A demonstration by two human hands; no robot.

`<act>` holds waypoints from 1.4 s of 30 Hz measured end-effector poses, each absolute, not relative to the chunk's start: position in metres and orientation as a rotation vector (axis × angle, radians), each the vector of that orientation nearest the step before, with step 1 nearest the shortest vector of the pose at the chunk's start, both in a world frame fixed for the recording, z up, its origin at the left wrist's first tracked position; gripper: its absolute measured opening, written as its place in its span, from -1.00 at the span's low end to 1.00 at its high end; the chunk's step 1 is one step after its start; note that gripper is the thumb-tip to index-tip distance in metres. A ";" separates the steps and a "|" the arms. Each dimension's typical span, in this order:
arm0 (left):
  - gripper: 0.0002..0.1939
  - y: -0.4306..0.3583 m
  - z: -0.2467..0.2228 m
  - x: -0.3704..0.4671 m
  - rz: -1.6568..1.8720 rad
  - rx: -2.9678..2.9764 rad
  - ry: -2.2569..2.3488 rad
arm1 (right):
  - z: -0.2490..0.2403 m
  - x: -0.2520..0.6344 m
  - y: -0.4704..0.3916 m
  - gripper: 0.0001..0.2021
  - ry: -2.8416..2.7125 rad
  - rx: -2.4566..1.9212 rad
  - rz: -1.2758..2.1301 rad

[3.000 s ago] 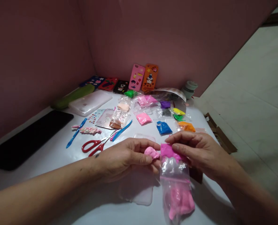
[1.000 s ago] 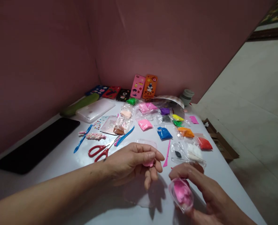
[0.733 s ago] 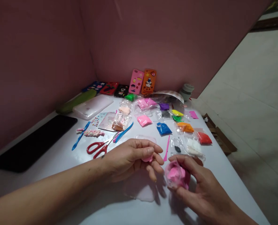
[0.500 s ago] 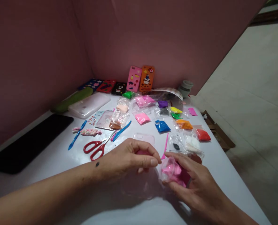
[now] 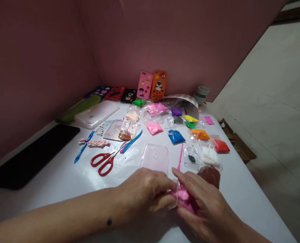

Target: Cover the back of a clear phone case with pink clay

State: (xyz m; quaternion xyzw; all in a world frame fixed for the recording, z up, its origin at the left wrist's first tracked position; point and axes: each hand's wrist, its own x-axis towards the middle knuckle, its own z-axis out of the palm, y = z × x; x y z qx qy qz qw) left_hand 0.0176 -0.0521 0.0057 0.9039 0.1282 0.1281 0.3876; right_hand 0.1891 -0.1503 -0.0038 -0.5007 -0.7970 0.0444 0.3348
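My right hand (image 5: 205,206) is wrapped around a small clear bag of pink clay (image 5: 184,195). The fingertips of my left hand (image 5: 155,190) are closed at the bag's mouth, where pink shows between thumb and fingers; the exact grip is partly hidden. Just beyond my hands a clear phone case (image 5: 155,158) lies flat, its near end covered by my left hand. A pink modelling tool (image 5: 180,157) lies to the right of the case. A brown clay packet (image 5: 209,175) rests beyond my right hand.
Red-handled scissors (image 5: 106,161) and blue modelling tools (image 5: 132,141) lie left of the case. Several bagged clays, including a blue packet (image 5: 176,136) and a red packet (image 5: 221,145), spread across the table. Decorated phone cases (image 5: 145,85) lean on the wall. A black tablet-like slab (image 5: 33,155) lies left.
My left hand has come down and right, from above the phone case to the bag's mouth. More of the case now shows. My right hand still holds the bag, slightly lower.
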 end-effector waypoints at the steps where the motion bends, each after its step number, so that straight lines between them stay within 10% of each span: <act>1: -0.73 -0.053 0.009 0.018 0.314 2.307 0.305 | -0.004 0.189 -0.151 -0.51 -2.073 -1.303 0.147; 12: -0.80 -0.046 0.028 0.010 -0.093 1.804 0.348 | -0.008 0.195 -0.152 -0.45 -2.177 -1.177 0.220; 42: -0.83 -0.053 0.019 0.015 0.116 1.860 0.379 | -0.008 0.202 -0.157 -0.31 -2.052 -1.319 0.502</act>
